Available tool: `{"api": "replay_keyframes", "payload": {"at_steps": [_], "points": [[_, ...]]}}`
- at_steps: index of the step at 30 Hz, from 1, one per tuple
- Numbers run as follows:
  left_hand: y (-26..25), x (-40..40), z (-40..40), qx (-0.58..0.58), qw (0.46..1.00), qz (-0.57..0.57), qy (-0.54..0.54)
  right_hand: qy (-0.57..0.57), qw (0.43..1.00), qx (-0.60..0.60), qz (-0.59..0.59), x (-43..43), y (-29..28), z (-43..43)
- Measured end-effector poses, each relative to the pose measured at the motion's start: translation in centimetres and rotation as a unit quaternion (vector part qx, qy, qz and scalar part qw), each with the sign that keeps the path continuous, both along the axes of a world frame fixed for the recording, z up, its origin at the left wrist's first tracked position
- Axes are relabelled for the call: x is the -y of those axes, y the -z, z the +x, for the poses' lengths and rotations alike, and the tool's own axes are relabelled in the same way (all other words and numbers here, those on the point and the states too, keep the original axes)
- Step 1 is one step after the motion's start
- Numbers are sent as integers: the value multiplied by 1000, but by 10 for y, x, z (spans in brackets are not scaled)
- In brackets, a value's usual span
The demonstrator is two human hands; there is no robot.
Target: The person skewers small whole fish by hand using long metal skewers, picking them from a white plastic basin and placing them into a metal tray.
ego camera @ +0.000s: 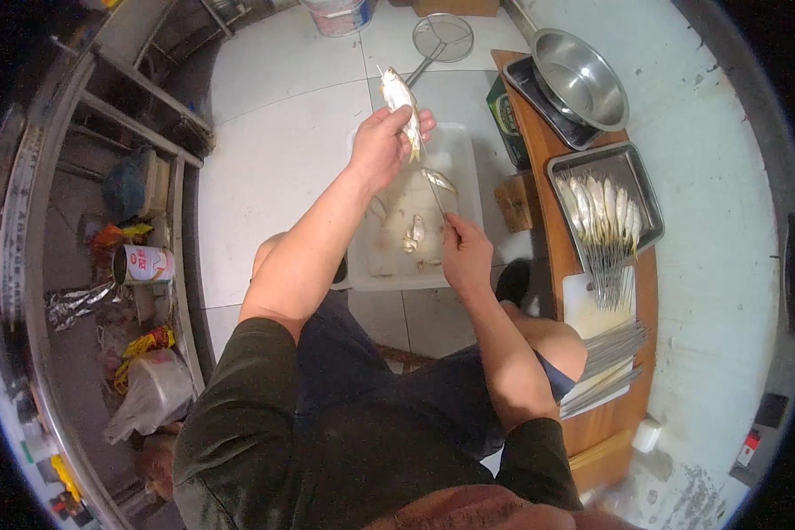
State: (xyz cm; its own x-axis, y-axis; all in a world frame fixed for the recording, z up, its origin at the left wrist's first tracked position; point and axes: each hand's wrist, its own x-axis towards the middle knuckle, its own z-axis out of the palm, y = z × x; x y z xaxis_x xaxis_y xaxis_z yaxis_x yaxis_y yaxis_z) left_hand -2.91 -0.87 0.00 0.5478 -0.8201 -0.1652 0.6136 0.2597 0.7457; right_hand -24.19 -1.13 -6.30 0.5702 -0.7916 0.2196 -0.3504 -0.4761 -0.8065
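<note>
My left hand (391, 142) grips a small silver fish (397, 93) above the far side of a white plastic tub (474, 192). A thin metal skewer (435, 192) runs along the fish, and its tip shows past the head. My right hand (467, 248) pinches the skewer's lower end over the tub's right side. Inside the tub lie several more small fish (417, 228) in shallow cloudy water. On the right, skewered fish (596, 205) lie side by side in a metal tray (652, 228). Loose metal skewers (613, 348) rest in bunches on a white cutting board (576, 295).
A wooden bench (560, 252) along the right wall carries the trays and a steel bowl (580, 79). A wire strainer (442, 38) lies on the tiled floor beyond the tub, near a bucket (338, 16). A shelf rack with a can (147, 264) and bags stands left.
</note>
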Motion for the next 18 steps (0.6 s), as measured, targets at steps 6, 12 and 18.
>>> {"api": "replay_keyframes", "payload": {"at_steps": [6,12,18], "points": [[3,-1,-1,-5,1000,3,-21,-5,999,-28,16,-3,-9,2],[2,-3,-10,-1,1000,23,-2,-6,999,-32,11,-2,-4,6],[3,-3,-4,21,999,24,6,-9,999,-38,23,-1,-5,10]]}}
